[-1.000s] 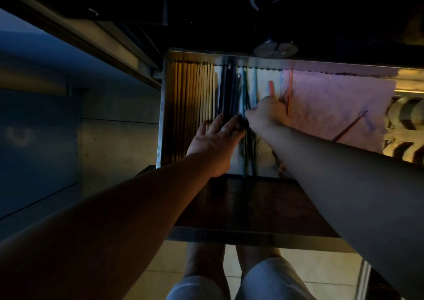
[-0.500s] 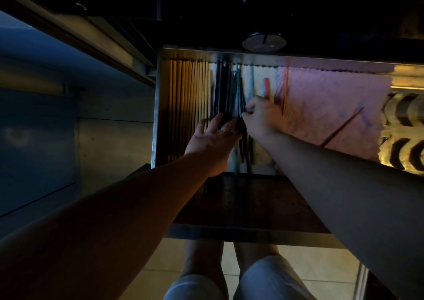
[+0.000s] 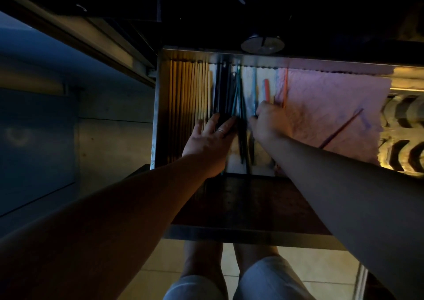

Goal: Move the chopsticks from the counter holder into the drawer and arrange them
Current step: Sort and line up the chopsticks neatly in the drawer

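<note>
An open metal drawer [image 3: 158,106] lies below me in dim light. Pale wooden chopsticks [image 3: 190,88] lie in a neat row along its left side. Dark and teal chopsticks [image 3: 229,93] lie beside them, some crossing at an angle. My left hand [image 3: 210,143] rests flat, fingers spread, on the lower ends of the dark bundle. My right hand [image 3: 269,122] is curled with its fingertips at the bundle's right edge; I cannot tell whether it pinches a stick. A light blue stick [image 3: 254,88] and a red one [image 3: 266,90] lie further right.
A pale pink cloth [image 3: 332,106] lines the drawer's right part, with an orange stick [image 3: 285,86] and a slanted reddish stick [image 3: 339,129] on it. A round metal object [image 3: 262,44] sits above the drawer's back edge. A dark shelf [image 3: 252,203] lies under my arms; my knees show below.
Both hands stayed on the dark chopstick bundle. My right hand slid a little down and right along the sticks, uncovering more of the red and blue sticks.
</note>
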The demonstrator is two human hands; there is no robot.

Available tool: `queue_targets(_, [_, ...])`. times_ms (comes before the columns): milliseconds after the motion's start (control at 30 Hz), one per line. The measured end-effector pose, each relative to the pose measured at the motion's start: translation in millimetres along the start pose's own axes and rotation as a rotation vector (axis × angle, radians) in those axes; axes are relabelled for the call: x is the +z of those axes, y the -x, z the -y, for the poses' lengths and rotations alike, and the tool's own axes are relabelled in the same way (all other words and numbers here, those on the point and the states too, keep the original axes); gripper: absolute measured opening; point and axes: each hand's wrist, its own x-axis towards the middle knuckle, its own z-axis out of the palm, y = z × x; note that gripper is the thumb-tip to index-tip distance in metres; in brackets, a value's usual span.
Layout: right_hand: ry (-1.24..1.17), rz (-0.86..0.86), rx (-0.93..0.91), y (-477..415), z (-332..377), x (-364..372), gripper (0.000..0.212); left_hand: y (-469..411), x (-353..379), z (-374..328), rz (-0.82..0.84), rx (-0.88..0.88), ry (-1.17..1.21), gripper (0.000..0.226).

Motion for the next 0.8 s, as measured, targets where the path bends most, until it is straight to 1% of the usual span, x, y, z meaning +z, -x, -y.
queue_targets(100, [-0.135, 0.056, 0.097, -5, 1, -4, 0.031, -7, -1, -8, 0.013, -0.011, -0.011, 0.084])
queue_targets(167, [-0.243, 0.080, 0.117, -6, -2, -6, 0.031, -11, -2, -14, 0.017, -0.035, -0.008, 0.084])
queue_targets(200, [-0.278, 0.075, 0.108, -4, -4, -7, 0.029, -12, -2, -17, 0.019, -0.046, -0.008, 0.083])
queue_targets(267, [-0.318, 0.040, 0.071, 0, -9, -9, 0.016, -14, -2, -22, 0.032, -0.058, -0.009, 0.083])
queue_targets(333, [-0.345, 0.014, 0.039, 5, -14, -11, 0.008, -14, -2, -24, 0.048, -0.036, -0.001, 0.079])
queue_targets(433, [-0.416, 0.012, 0.024, 8, -20, -10, 0.012, -15, -5, -26, 0.064, 0.035, 0.003, 0.080])
queue_targets(500, [-0.455, 0.016, -0.008, 11, -20, -9, 0.013, -14, -4, -24, 0.057, 0.015, 0.011, 0.081])
queue_targets(600, [-0.452, 0.067, -0.047, 13, -14, -4, 0.014, -10, -2, -15, 0.053, -0.050, -0.022, 0.080])
queue_targets(667, [-0.414, 0.127, -0.048, 11, -9, -1, 0.021, -6, 1, -9, 0.049, -0.049, -0.046, 0.082])
queue_targets(733, [-0.371, 0.180, -0.041, 8, -3, 0, 0.027, -5, 3, -5, 0.045, -0.037, -0.018, 0.077])
queue_targets(800, [-0.331, 0.183, -0.021, 5, 2, 0, 0.030, -6, 4, -3, 0.042, -0.034, 0.020, 0.075])
